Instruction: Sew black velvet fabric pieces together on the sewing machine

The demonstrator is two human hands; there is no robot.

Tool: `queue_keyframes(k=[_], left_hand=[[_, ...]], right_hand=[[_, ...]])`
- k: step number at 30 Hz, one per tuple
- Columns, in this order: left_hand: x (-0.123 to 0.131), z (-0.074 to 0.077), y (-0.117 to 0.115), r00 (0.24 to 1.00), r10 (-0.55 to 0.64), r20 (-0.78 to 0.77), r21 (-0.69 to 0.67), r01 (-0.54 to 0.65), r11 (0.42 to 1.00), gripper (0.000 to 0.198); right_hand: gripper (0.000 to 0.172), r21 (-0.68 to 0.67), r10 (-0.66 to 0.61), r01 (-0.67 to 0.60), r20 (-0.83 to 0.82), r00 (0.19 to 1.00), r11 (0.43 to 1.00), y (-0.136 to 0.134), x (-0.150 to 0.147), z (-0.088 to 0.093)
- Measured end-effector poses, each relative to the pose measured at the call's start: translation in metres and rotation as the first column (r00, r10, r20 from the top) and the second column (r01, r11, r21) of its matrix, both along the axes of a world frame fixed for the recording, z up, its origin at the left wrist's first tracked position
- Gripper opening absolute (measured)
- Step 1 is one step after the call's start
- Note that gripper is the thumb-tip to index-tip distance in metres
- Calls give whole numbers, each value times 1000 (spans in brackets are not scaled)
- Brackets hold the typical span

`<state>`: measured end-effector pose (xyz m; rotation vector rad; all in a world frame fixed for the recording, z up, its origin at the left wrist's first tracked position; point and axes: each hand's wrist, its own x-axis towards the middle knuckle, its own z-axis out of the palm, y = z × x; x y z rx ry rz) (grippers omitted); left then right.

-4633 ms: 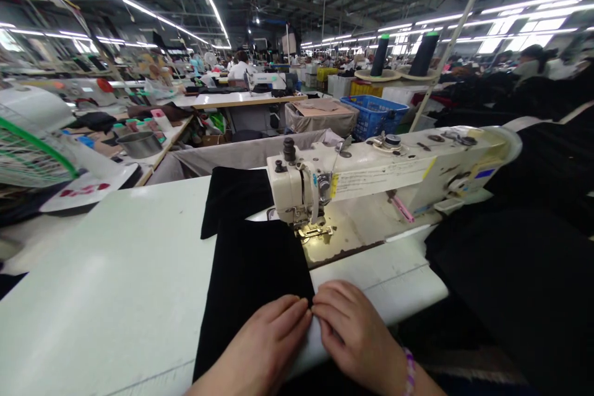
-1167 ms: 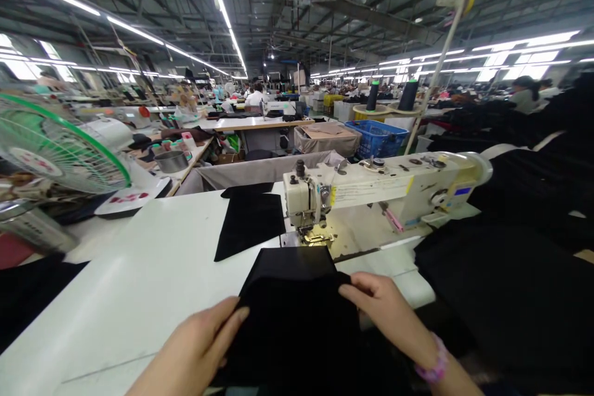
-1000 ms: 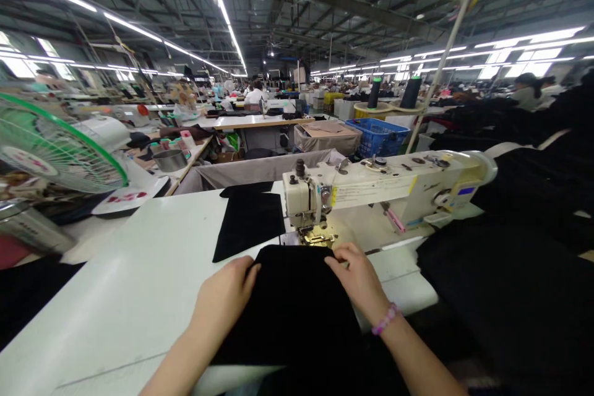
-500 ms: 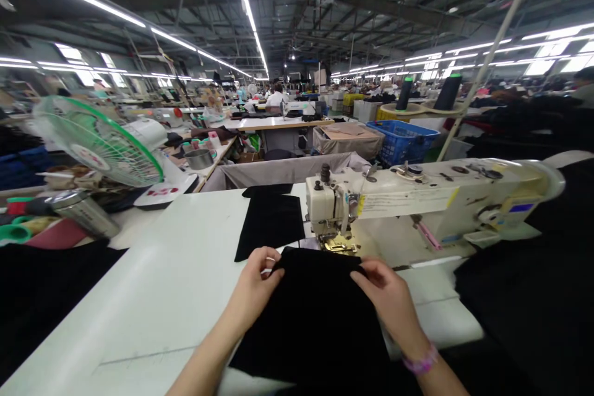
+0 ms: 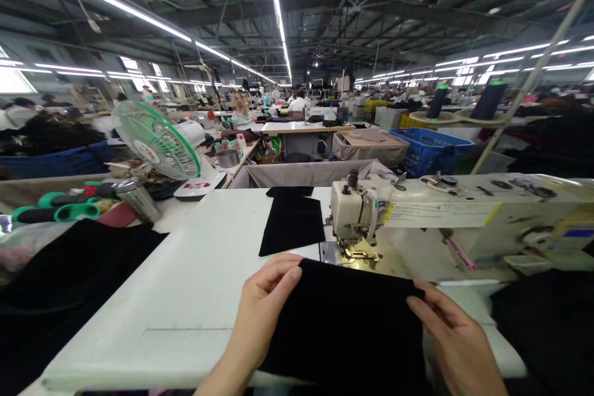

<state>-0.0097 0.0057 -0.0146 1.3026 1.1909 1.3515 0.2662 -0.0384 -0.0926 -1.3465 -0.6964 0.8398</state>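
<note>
A black fabric piece (image 5: 348, 328) hangs between my hands, its top edge stretched just in front of the sewing machine (image 5: 355, 210). My left hand (image 5: 273, 288) pinches the upper left corner between thumb and fingers. At the upper right corner, my right hand (image 5: 445, 315) is closed on the same fabric. The machine's presser foot and brass-coloured plate (image 5: 359, 255) lie just beyond the top edge. Another black fabric panel (image 5: 292, 226) rests flat on the white table (image 5: 185, 278), left of the machine head.
Dark cloth (image 5: 83, 284) drapes over the table's left side, and more black fabric (image 5: 547, 322) lies at the right. A green-rimmed fan (image 5: 158, 139), a metal flask (image 5: 138, 200) and thread cones (image 5: 77, 212) stand left. Behind the machine is a blue basket (image 5: 431, 148).
My view has turned left, so the scene sits further right. The fabric's top edge has come nearer to me, away from the presser foot, and both hands still grip it.
</note>
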Motion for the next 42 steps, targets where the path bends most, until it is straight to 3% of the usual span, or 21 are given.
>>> queue_keyframes(k=[3,6,10,21,27,30,36,42], left_hand=[[2,0,-1,994,74,83,-27,-72,997,21],[4,1,-4,974,137,180,-108,-119,987,23],[7,3,-7,956,172,238,-175,-132,976,24],[5,4,0,938,206,280,-131,-175,976,26],[0,12,5,904,306,299,-248,-236,940,37],[-8,5,10,902,311,301,-269,-233,934,43],[-23,-16,13,936,252,245,-184,-210,960,40],[-27,-19,14,951,219,217,-164,-186,969,36]], right_hand=[[49,-31,-32,28,-122,992,999,-4,-6,11],[48,-11,18,-20,-196,981,1000,-7,-8,22],[45,11,45,-43,-169,985,999,-10,-8,31],[46,-13,-35,33,-231,972,999,-7,-18,39],[33,91,67,-53,-159,985,994,-4,-25,50],[31,124,101,-76,-205,974,989,2,-27,56],[31,151,124,-86,-266,956,985,8,-27,53],[32,159,125,-82,-278,952,984,11,-28,53]])
